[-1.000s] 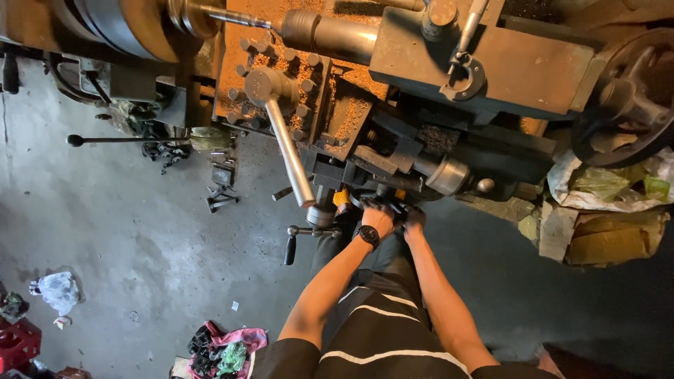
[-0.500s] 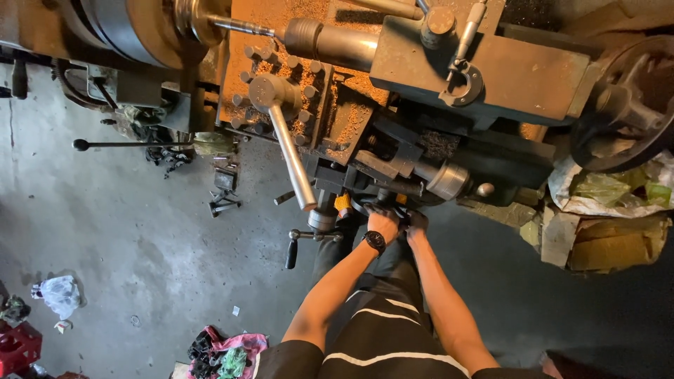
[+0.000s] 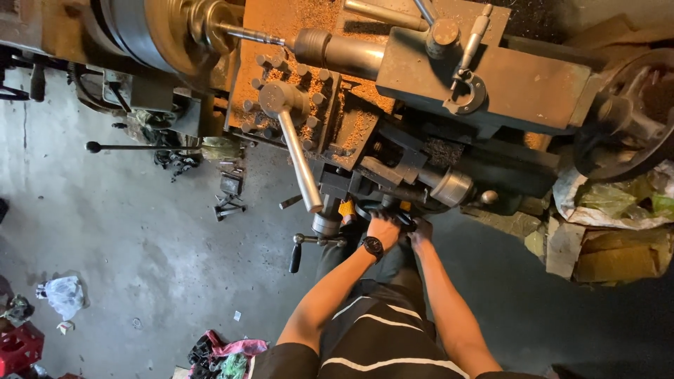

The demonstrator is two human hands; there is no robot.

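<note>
The dark round handwheel [image 3: 397,214] on the front of the lathe's carriage, low on the apron and just below the cross-slide, is what both hands are on; most of it is hidden under them. Going from the left: on the grey concrete floor [image 3: 140,245] lie a crumpled white plastic bag [image 3: 64,293], a red crate [image 3: 17,347] and a heap of pink and green rags [image 3: 228,351]. A long thin black rod with a ball end [image 3: 140,147] juts out from the machine's base. Above it, the large brassy round chuck [image 3: 168,35] holds a slim metal bar [image 3: 246,33]. Next comes the rusty orange square tool post [image 3: 295,105], strewn with swarf, with its long polished steel lever [image 3: 300,165] pointing down toward the person. A short black-knobbed crank handle [image 3: 309,245] sticks out just left of the hands. The left hand [image 3: 384,228], with a black wristwatch [image 3: 371,245] on its wrist, has its grip wrapped over the wheel's near rim. The right hand [image 3: 420,230] touches it on the other side; whether its grip is pressed together or merely resting, I cannot tell. Further right sit the grey steel tailstock [image 3: 491,81] and its big dark handwheel [image 3: 625,116], then yellow-green sacks [image 3: 618,210]. Judging by the swarf, some cutting is already done; the bar remains chucked.
</note>
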